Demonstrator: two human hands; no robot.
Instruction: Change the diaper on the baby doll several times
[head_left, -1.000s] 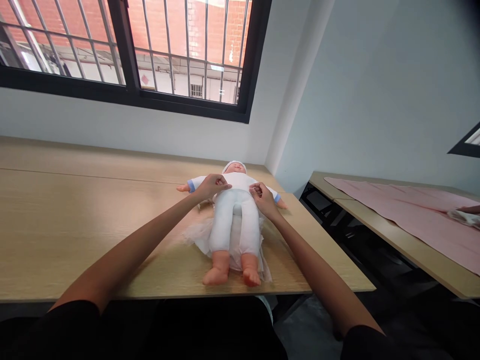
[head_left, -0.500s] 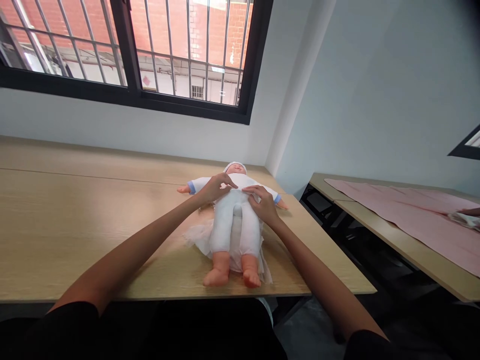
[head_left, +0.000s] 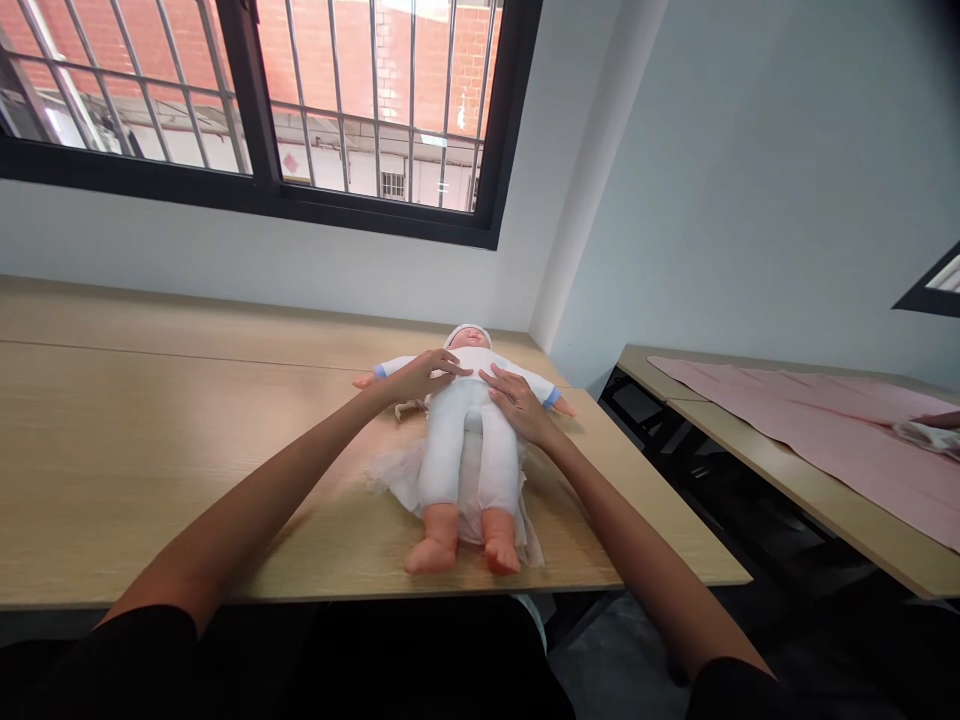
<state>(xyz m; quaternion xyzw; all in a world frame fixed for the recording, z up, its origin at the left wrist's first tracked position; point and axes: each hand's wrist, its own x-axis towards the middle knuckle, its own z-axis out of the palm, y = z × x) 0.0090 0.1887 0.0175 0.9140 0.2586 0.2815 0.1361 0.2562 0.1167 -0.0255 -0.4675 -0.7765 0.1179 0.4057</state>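
A baby doll (head_left: 469, 440) in a white suit and white cap lies on its back on the wooden table (head_left: 150, 450), feet toward me. A white gauzy cloth (head_left: 394, 475) is spread under its legs. My left hand (head_left: 420, 375) rests on the doll's chest from the left, fingers stretched out flat. My right hand (head_left: 517, 402) lies on the doll's waist from the right, fingers also extended and pressed on the fabric. Neither hand holds anything.
A barred window (head_left: 255, 100) runs along the wall behind the table. To the right, across a gap, a second table (head_left: 787, 470) carries a pink cloth (head_left: 817, 420). Another person's hand with a white cloth (head_left: 934, 430) shows at the right edge.
Both hands slid from the doll's sides toward the middle of its torso. Their fingers went from curled and pinching the suit to lying flat on it.
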